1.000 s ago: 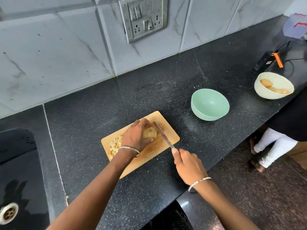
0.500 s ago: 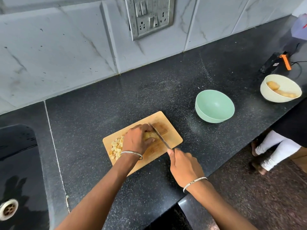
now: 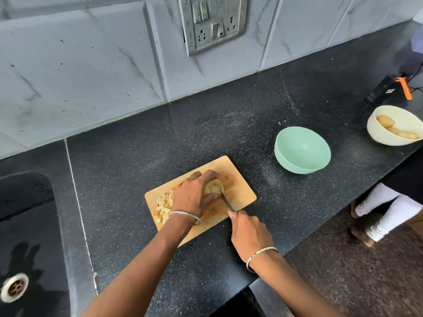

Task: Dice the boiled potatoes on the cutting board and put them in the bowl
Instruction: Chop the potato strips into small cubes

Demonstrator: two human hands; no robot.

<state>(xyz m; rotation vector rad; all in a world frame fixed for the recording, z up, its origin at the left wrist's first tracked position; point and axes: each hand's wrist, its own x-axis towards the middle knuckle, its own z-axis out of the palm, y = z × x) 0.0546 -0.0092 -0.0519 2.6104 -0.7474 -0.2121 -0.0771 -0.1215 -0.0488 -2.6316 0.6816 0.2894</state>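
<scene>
A wooden cutting board [image 3: 240, 191] lies on the black counter. My left hand [image 3: 194, 193] presses down on a boiled potato [image 3: 212, 187] at the board's middle. In my right hand [image 3: 249, 232] is a knife [image 3: 225, 200], its blade sunk into the potato's right side. A pile of diced potato cubes [image 3: 163, 207] sits at the board's left end, partly hidden by my left wrist. An empty mint-green bowl [image 3: 302, 152] stands to the right of the board.
A cream bowl [image 3: 389, 136] with whole boiled potatoes stands at the far right. Behind it lies a black device with an orange part [image 3: 389, 86]. A black sink [image 3: 25, 236] is at the left. Another person's legs [image 3: 384, 213] stand beyond the counter edge.
The knife blade has moved left from beside the potato into its right side and cuts down. My left hand stays on the potato.
</scene>
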